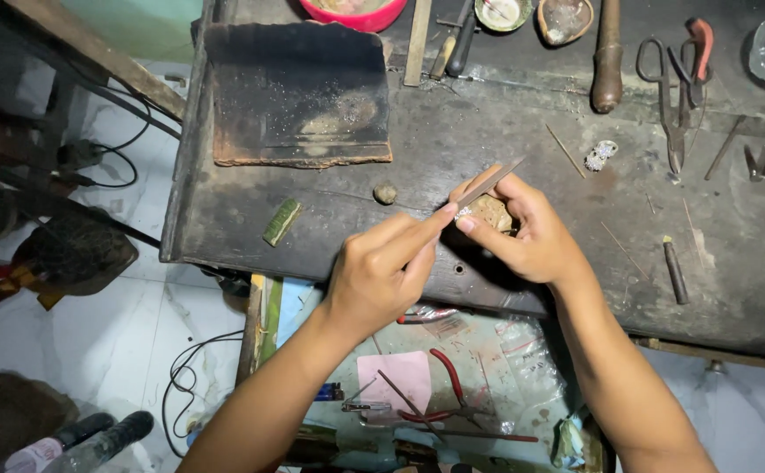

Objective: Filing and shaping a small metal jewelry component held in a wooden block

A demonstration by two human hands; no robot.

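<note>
We are mid-filing: our left hand (380, 273) pinches a thin file (487, 184) against the small brownish lump (491, 212) gripped in our right hand (522, 232) over the table (505, 123). The lump looks rough, so we judge shaping unfinished.

A scarred dark tabletop (330, 210) carries a charred rectangular block (299, 96), a small green bar (282, 221) and a round pebble-like lump (385, 193) near its front edge. Metal shears (673, 96), a wooden-handled tool (608, 57) and a red bowl (353, 12) line the far side. Below, an open drawer (522, 368) holds red-handled pliers (448, 381) and pink paper (397, 378).
</note>
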